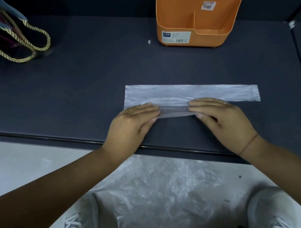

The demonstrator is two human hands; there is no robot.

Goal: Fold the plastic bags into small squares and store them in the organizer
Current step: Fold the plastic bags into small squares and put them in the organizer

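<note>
A single head-worn wide-angle view looks forward and steeply down over the worktop (92,87), close above its near edge; its far edge runs near the top, the floor (7,162) fills the bottom.

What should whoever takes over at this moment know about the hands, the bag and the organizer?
No closed grip: left hand and right hand press flat fingers on the near edge of the plastic bag.
The bag lies as a long strip on the table; the orange organizer behind it holds plastic at the back.
Done: lengthwise folds. Left: fold into a square, store it. Loose plastic waits below the table edge.
</note>
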